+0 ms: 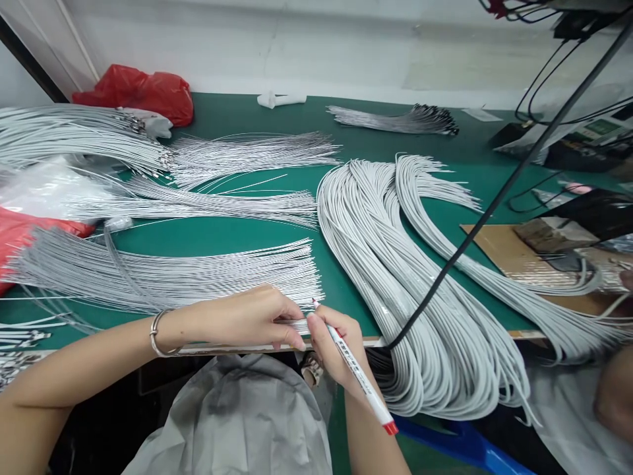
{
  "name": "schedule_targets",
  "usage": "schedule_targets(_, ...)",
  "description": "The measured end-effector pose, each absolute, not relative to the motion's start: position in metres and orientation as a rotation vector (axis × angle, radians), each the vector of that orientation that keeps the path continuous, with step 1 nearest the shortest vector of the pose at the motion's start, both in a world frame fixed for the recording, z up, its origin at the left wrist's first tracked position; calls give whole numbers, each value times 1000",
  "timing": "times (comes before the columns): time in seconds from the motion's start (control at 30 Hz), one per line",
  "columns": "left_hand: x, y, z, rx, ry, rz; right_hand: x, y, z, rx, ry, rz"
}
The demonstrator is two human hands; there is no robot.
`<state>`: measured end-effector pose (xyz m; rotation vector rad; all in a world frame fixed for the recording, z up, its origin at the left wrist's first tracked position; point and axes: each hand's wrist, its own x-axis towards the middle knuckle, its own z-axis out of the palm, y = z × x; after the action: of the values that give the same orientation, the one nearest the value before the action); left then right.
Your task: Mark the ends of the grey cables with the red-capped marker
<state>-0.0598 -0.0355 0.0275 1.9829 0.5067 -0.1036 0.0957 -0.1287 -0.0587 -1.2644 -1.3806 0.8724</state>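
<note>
My left hand (257, 318) is closed over the ends of a few thin grey wires (297, 326) at the table's front edge. Close to its fingertips, my right hand (339, 340) grips a white marker (359, 373) with a red end, its tip pointing up and left near the wire ends. Just behind my left hand a wide bundle of thin grey wires (212, 274) lies flat, its even ends at the right. To the right, thick bundles of light grey cable (386, 264) curve over the front edge.
More wire bundles (257, 155) and a red bag (143, 92) lie at the back left of the green table (222, 112). A black cord (469, 234) crosses diagonally. Cardboard (499, 254) and another person's arm (616, 389) are at the right.
</note>
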Motion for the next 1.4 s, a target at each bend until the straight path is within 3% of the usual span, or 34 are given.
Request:
schedule_targets(0.17,-60,-34,23,2214,515,-78,97,-126,-62,-1282,-1517,710)
schedule_targets(0.5,-56,-25,24,1973,562,-102,99,-129,-66,-1246,-1341,581)
schedule_targets(0.97,-48,-18,22,1773,593,-47,69,-137,-73,-1294,-1292,126)
schedule_targets(1.4,-49,-18,18,1663,567,-32,66,-142,-78,-1350,-1283,91)
